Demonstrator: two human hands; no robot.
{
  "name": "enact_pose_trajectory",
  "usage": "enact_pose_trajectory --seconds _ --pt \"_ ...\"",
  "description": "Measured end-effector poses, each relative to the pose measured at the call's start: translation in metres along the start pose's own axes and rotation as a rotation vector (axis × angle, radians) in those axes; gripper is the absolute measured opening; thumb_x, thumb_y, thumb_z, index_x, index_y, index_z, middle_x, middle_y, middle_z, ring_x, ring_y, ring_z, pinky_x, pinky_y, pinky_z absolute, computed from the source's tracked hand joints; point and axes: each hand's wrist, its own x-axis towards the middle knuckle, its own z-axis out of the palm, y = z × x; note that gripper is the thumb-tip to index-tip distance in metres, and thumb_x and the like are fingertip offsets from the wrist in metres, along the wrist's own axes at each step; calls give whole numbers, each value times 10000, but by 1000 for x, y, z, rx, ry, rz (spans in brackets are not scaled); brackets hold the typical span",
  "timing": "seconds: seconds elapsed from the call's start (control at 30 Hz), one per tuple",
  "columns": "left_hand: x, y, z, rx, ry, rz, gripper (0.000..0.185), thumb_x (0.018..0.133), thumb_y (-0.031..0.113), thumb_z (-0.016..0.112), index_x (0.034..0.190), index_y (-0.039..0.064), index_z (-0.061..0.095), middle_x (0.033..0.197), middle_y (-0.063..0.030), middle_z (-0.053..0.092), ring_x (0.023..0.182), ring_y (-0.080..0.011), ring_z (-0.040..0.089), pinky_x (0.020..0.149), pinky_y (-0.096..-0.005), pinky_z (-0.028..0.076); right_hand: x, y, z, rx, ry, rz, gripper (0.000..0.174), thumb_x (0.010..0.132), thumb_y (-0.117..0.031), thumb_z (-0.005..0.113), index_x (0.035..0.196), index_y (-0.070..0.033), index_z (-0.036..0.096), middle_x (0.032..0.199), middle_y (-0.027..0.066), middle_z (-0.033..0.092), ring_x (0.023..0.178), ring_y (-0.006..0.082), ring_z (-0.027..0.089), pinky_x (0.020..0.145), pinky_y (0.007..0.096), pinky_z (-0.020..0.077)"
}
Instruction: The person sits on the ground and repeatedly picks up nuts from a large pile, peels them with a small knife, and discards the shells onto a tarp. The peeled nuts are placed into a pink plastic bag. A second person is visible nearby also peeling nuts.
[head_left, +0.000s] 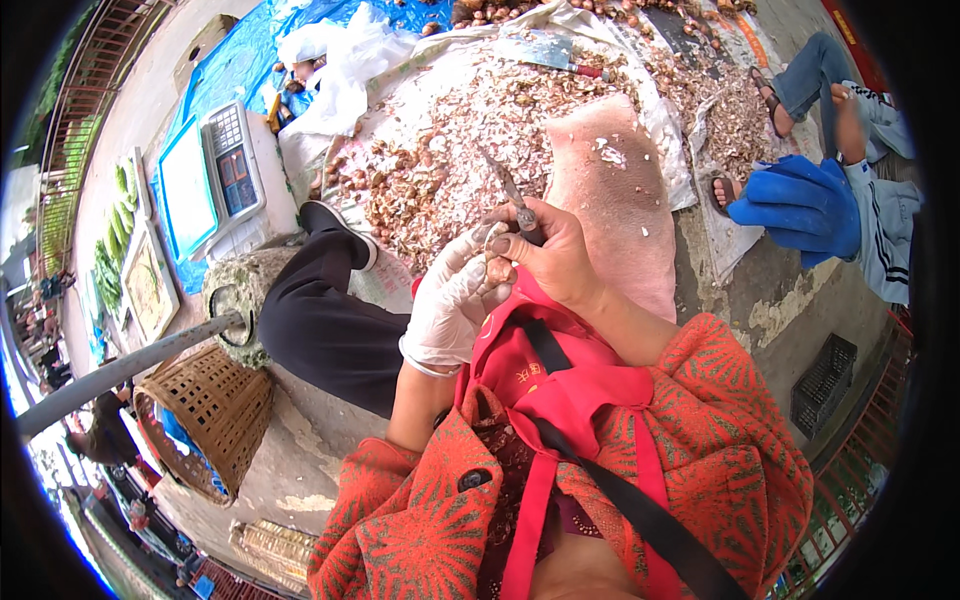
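My left hand (450, 296) wears a thin white glove. Its fingers pinch a small brown corm or bulb (500, 271) in front of my red apron (517, 375). In my right hand (559, 251), which is bare, is a small knife (511, 189) with a dark handle. The blade points up and away, and the right thumb is against the corm, close to the left fingertips. Beyond both hands spreads a heap of pale and brown peelings (465, 154), with unpeeled brown corms (349, 161) among it at the left. A pink cloth (615, 202) lies beside my right hand.
A cleaver (544, 51) with a red handle lies on the peelings. At left are a digital scale (244, 169), a metal pole (135, 367) and a woven basket (214, 397). On the right, another person sits near a blue cloth (799, 199); a black crate (825, 382) is behind.
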Motion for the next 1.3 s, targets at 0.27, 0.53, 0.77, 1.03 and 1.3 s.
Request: enact_pose_trajectory --seconds 0.27,0.53,0.77,1.03,1.3 --pt "3 3 0 -58 22 35 546 854 64 686 1358 20 481 1115 -34 617 899 -138 616 772 -256 504 -7 -15 -21 -848 98 -406 230 923 -171 628 1058 10 585 813 92 623 797 195 649 693 336 504" --pt "4 0 -12 53 96 114 427 866 18 650 1272 -36 529 1083 -106 636 901 -163 617 814 -276 498 -12 -28 -28 -1241 -50 -595 245 757 -48 685 997 -49 637 841 122 638 767 320 624 681 409 491" --pt "4 -5 12 26 46 226 457 866 14 656 1300 -21 518 1031 -77 638 863 -173 631 826 -292 506 3 -7 -59 -1213 289 -667 239 708 -16 735 934 -56 669 858 110 662 774 298 631 686 384 501" --pt "4 -4 4 183 148 265 435 860 -21 645 1282 6 539 1078 -93 650 942 -197 653 828 -301 509 7 -6 -54 -1039 175 -537 244 702 21 728 932 -41 676 875 99 661 827 278 630 754 371 499" --pt "5 1 2 -26 15 98 449 818 68 723 1231 50 550 1077 -55 626 986 -207 630 807 -294 524 4 -5 -59 -958 190 -551 242 712 48 736 935 -24 677 922 97 641 850 233 623 756 329 502"
